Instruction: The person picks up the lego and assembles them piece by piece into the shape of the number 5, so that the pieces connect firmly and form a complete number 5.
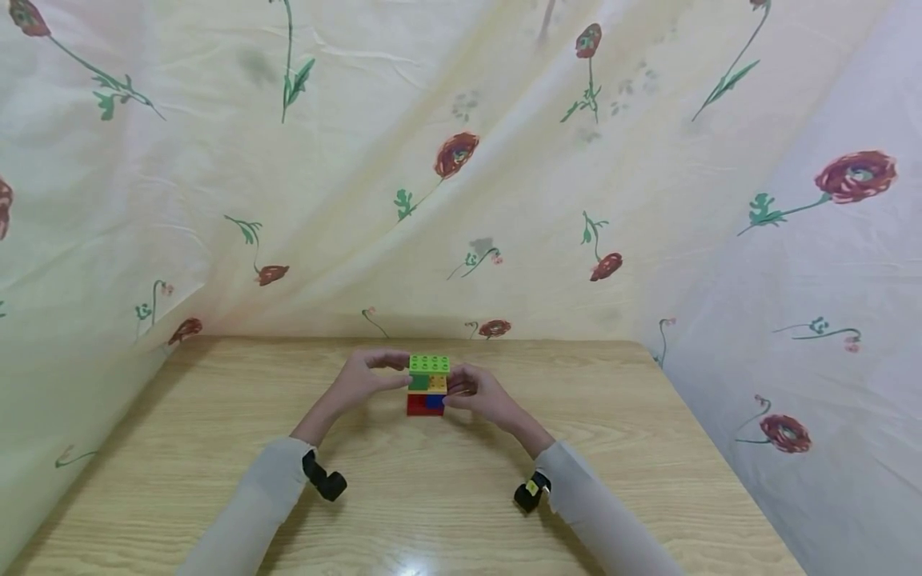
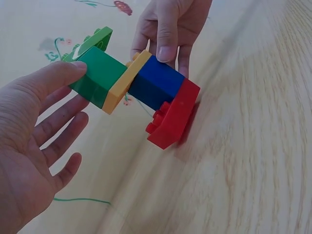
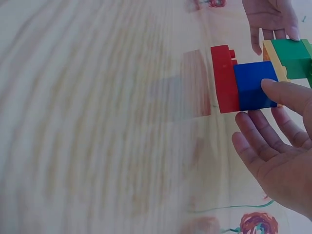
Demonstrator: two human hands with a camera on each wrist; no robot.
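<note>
A small tower of toy building blocks stands on the wooden table between both hands. At its foot lies a red block (image 2: 175,117), with a blue block (image 3: 253,85) on its right part. Over that comes a yellow-orange plate (image 2: 127,82), then a dark green block (image 2: 100,73) on the left, topped by a light green studded plate (image 1: 429,364). My left hand (image 1: 363,376) pinches the dark green block, thumb on its near face and index finger behind. With thumb against the blue block's front, my right hand (image 1: 483,394) pinches that block; its other fingers are spread behind and below.
The wood-grain table (image 1: 432,496) reaches back to a flowered cloth (image 1: 346,200) hanging behind and at both sides. Each wrist wears a black strapped camera, one at the left wrist (image 1: 326,478) and one at the right wrist (image 1: 531,492).
</note>
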